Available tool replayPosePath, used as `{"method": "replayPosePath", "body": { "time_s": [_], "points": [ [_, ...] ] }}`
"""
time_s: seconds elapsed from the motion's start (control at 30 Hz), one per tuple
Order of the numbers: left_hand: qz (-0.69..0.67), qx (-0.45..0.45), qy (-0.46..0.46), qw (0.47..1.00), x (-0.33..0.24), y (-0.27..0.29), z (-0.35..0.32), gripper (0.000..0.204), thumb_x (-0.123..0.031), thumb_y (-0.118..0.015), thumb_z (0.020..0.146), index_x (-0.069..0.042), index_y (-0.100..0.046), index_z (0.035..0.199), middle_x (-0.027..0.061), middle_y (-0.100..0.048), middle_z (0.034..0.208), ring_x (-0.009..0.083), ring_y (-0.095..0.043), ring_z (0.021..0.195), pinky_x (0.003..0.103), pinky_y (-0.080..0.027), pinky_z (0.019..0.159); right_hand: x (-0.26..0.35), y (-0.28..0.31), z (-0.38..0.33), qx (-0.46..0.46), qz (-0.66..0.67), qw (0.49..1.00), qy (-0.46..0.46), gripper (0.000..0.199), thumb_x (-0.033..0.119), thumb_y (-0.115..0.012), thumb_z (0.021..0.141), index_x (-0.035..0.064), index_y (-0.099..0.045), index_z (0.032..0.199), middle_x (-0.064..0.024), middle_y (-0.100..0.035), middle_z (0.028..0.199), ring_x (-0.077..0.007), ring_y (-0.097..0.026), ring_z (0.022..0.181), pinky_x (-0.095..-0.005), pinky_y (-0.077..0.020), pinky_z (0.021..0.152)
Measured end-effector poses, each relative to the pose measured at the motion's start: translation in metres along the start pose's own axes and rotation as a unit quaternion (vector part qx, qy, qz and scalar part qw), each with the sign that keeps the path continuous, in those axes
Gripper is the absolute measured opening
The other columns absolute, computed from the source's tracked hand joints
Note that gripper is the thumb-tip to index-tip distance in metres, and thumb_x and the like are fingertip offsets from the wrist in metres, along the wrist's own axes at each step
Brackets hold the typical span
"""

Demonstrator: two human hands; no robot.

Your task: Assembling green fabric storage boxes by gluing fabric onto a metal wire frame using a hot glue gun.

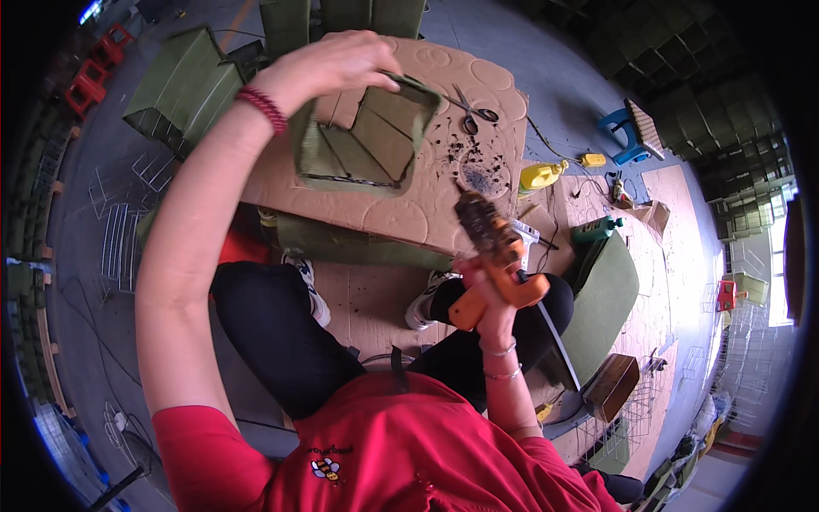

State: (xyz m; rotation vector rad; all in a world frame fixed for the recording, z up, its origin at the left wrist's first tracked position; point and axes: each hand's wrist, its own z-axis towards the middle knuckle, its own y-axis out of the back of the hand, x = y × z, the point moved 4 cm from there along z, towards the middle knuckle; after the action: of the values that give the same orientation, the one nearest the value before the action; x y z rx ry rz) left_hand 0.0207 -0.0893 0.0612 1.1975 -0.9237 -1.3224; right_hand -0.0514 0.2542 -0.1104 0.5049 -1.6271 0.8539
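Observation:
My left hand (363, 64) reaches across to the far upper edge of a green fabric box (375, 128), its fingers closed over the rim. Thin dark wire edges the box, which stands tilted on the cardboard-topped table (341, 205) with its open side showing. In my right hand (493, 314) is an orange hot glue gun (531, 292), its nozzle end dark and crusted. The gun is raised at the table's near right edge, apart from the box, and slightly blurred. Black-handled scissors (472, 113) lie open on the table, right of the box, beside scattered dark crumbs.
A yellow bottle (540, 177) and a dark green bottle (597, 229) are right of the table. Green panels (593, 299) lean near my right knee. More green boxes (183, 85) are at the far left, a blue stool (627, 136) at the far right. Wire frames (126, 247) lie leftward.

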Motion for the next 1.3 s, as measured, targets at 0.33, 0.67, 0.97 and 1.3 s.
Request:
{"method": "replayPosePath", "body": {
  "time_s": [0.33, 0.67, 0.97, 1.3],
  "points": [
    [-0.138, -0.002, 0.144, 0.980, 0.059, 0.040, -0.035, 0.037, -0.032, -0.065, 0.089, -0.004, -0.067, 0.113, 0.0113, -0.072, 0.092, 0.0157, -0.066, 0.087, 0.031, -0.048, 0.081, -0.051, 0.032, 0.102, -0.074, 0.214, 0.960, -0.162, 0.035, 0.040, -0.061, 0.094, 0.0089, -0.054, 0.107, -0.0116, -0.068, 0.090, -0.0266, -0.068, 0.082, -0.0402, -0.0549, 0.075],
    [-0.142, 0.028, 0.136, 0.980, 0.048, 0.017, -0.036, 0.035, -0.029, -0.066, 0.088, 0.002, -0.065, 0.105, 0.0198, -0.064, 0.076, 0.0203, -0.059, 0.066, 0.036, -0.047, 0.068, -0.078, 0.054, 0.148, -0.158, 0.031, 0.979, -0.128, 0.052, 0.056, -0.060, 0.089, 0.0073, -0.060, 0.107, -0.0097, -0.066, 0.078, -0.0240, -0.069, 0.071, -0.0347, -0.0579, 0.060],
    [-0.096, 0.028, 0.160, 0.982, 0.066, 0.017, -0.034, 0.039, -0.025, -0.067, 0.086, -0.004, -0.064, 0.119, 0.0186, -0.068, 0.108, 0.0289, -0.066, 0.101, 0.037, -0.050, 0.088, -0.021, 0.042, 0.101, -0.169, -0.650, 0.741, 0.006, 0.060, 0.055, -0.056, 0.087, -0.0035, -0.069, 0.085, -0.0245, -0.068, 0.079, -0.0386, -0.068, 0.074, -0.0459, -0.0541, 0.070],
    [-0.153, -0.348, 0.164, 0.910, 0.049, 0.039, -0.073, 0.029, -0.019, -0.054, 0.097, 0.002, -0.065, 0.115, 0.0160, -0.069, 0.107, 0.0228, -0.068, 0.097, 0.032, -0.051, 0.085, 0.006, -0.055, 0.094, 0.029, -0.405, 0.895, 0.183, 0.018, 0.017, -0.063, 0.088, 0.0002, -0.066, 0.091, -0.0201, -0.065, 0.075, -0.0345, -0.067, 0.073, -0.0411, -0.0519, 0.066]
  ]
}}
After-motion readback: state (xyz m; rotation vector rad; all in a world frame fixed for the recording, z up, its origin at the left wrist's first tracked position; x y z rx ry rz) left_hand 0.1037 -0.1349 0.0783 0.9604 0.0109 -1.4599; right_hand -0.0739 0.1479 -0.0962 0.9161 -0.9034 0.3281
